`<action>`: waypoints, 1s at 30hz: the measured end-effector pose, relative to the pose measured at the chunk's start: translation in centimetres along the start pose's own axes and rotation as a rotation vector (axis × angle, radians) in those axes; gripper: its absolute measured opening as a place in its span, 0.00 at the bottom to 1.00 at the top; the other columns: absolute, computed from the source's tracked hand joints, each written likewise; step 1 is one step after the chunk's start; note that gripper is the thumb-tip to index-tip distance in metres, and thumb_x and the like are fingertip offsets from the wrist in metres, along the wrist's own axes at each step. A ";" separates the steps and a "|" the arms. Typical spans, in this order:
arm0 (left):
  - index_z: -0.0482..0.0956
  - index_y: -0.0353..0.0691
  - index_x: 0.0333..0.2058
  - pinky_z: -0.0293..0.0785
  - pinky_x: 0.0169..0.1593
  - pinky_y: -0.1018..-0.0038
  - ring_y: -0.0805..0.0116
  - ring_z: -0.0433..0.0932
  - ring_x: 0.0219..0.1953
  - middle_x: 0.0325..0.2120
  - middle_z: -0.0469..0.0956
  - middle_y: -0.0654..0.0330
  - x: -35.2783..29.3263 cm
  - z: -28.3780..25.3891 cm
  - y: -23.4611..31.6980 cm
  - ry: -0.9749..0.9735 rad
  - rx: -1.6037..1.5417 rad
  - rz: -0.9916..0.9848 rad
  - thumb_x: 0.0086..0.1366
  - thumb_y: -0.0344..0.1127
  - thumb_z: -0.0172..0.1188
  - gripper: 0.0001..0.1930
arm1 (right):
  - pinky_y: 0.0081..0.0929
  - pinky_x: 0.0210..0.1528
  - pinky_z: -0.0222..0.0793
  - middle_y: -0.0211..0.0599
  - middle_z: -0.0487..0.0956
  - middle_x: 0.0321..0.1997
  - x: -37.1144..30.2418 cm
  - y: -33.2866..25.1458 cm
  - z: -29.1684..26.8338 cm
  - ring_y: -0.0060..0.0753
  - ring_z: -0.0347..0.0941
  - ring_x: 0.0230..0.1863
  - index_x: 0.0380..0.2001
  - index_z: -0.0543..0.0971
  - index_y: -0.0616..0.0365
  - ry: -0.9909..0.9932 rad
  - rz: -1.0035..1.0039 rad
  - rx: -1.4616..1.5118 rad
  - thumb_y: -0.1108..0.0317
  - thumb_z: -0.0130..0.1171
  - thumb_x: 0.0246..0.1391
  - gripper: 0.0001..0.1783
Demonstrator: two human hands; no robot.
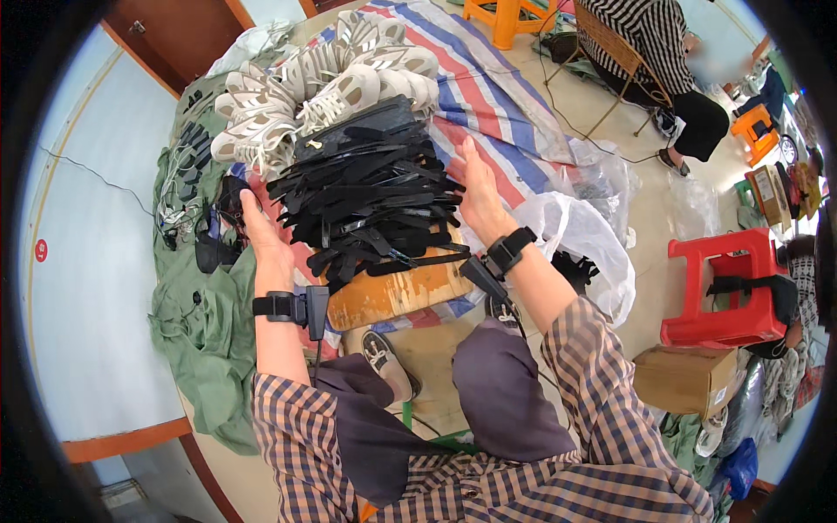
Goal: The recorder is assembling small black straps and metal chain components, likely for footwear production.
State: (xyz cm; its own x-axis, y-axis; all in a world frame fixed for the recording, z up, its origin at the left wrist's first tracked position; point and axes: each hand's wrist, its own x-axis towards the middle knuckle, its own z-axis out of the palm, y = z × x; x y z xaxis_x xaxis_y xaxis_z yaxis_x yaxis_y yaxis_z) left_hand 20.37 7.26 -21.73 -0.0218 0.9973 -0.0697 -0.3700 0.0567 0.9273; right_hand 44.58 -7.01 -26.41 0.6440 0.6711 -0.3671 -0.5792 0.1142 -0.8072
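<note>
A high pile of flat black strips (370, 192) lies stacked on a worn wooden board (397, 299) before me. My left hand (267, 237) is at the pile's left side, upright with fingers stretched out. At the right side my right hand (479, 193) stands the same way, fingers straight and palm toward the strips. Neither hand grips anything; whether the palms touch the strip ends I cannot tell. A dark grey flat piece (370, 122) rests at the pile's far end. Both wrists wear black straps with small box-shaped devices.
Several beige-and-white sneakers (340, 91) are heaped beyond the pile, on a striped plastic sheet (488, 96). Green cloth (209, 349) lies at the left. On the right are a white plastic bag (584, 235), a red stool (724, 288) and a cardboard box (684, 379). A person (649, 44) sits at the far right.
</note>
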 end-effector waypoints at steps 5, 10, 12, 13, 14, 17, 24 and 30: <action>0.67 0.43 0.54 0.62 0.54 0.69 0.65 0.66 0.51 0.51 0.68 0.60 -0.8 -0.2 -0.4 -0.084 -0.013 -0.171 0.66 0.55 0.43 0.26 | 0.24 0.47 0.60 0.35 0.74 0.42 -2.1 -1.4 4.4 0.25 0.65 0.43 0.43 0.73 0.65 -0.087 -0.199 -0.180 0.50 0.42 0.61 0.26; 0.57 0.42 0.61 0.46 0.62 0.61 0.60 0.54 0.62 0.60 0.55 0.53 -1.4 -0.4 0.4 -0.097 0.083 -0.118 0.62 0.60 0.45 0.35 | 0.27 0.55 0.55 0.37 0.71 0.50 0.1 -0.9 2.7 0.30 0.63 0.51 0.51 0.70 0.63 -0.110 -0.279 -0.387 0.43 0.45 0.57 0.33; 0.53 0.41 0.62 0.37 0.64 0.57 0.57 0.48 0.65 0.63 0.48 0.51 -1.7 -1.4 1.1 -0.019 0.138 -0.174 0.58 0.65 0.47 0.42 | 0.29 0.58 0.54 0.41 0.70 0.54 -0.4 -1.2 1.6 0.34 0.62 0.56 0.52 0.69 0.63 -0.086 -0.292 -0.327 0.45 0.44 0.59 0.32; 0.67 0.37 0.53 0.62 0.52 0.74 0.70 0.68 0.50 0.48 0.69 0.62 -1.7 -1.2 1.3 0.092 0.043 -0.066 0.63 0.53 0.49 0.28 | 0.31 0.59 0.55 0.43 0.69 0.55 -1.0 -1.6 0.6 0.36 0.62 0.57 0.52 0.68 0.64 -0.088 -0.324 -0.310 0.46 0.44 0.59 0.31; 0.62 0.39 0.56 0.53 0.57 0.68 0.65 0.61 0.56 0.54 0.64 0.57 -1.1 -2.1 1.4 0.001 0.046 -0.027 0.61 0.57 0.48 0.32 | 0.32 0.59 0.56 0.45 0.68 0.56 -1.5 -1.9 -0.3 0.36 0.63 0.57 0.52 0.68 0.65 -0.112 -0.357 -0.243 0.47 0.44 0.60 0.31; 0.63 0.40 0.56 0.50 0.60 0.64 0.62 0.55 0.62 0.55 0.64 0.53 -0.4 -4.8 3.2 0.080 0.256 0.109 0.63 0.54 0.48 0.30 | 0.35 0.56 0.63 0.48 0.70 0.54 -6.6 -3.1 -2.7 0.36 0.68 0.53 0.51 0.68 0.68 -0.135 -0.402 -0.087 0.54 0.44 0.62 0.26; 0.65 0.31 0.53 0.64 0.57 0.67 0.62 0.71 0.51 0.47 0.72 0.51 -14.4 2.2 6.6 -0.621 0.264 0.125 0.67 0.35 0.45 0.19 | 0.27 0.48 0.70 0.42 0.74 0.46 -17.1 -6.6 -19.4 0.31 0.73 0.45 0.45 0.73 0.66 -0.059 -0.439 -0.200 0.59 0.45 0.62 0.19; 0.60 0.33 0.57 0.66 0.54 0.70 0.64 0.68 0.53 0.50 0.68 0.53 -24.2 6.7 -1.2 -1.149 0.631 -0.153 0.60 0.28 0.54 0.26 | 0.35 0.48 0.69 0.47 0.76 0.43 -17.0 -0.8 -27.3 0.43 0.73 0.45 0.49 0.72 0.60 0.073 -0.507 -1.164 0.59 0.59 0.50 0.24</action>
State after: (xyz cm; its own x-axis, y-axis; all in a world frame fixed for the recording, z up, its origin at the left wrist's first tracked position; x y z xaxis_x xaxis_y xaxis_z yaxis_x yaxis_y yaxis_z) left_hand 27.61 -16.67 -18.70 0.8929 0.4317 -0.1282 0.2019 -0.1291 0.9709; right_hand 47.68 -38.53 -32.16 0.7114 0.6948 0.1057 0.4944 -0.3879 -0.7779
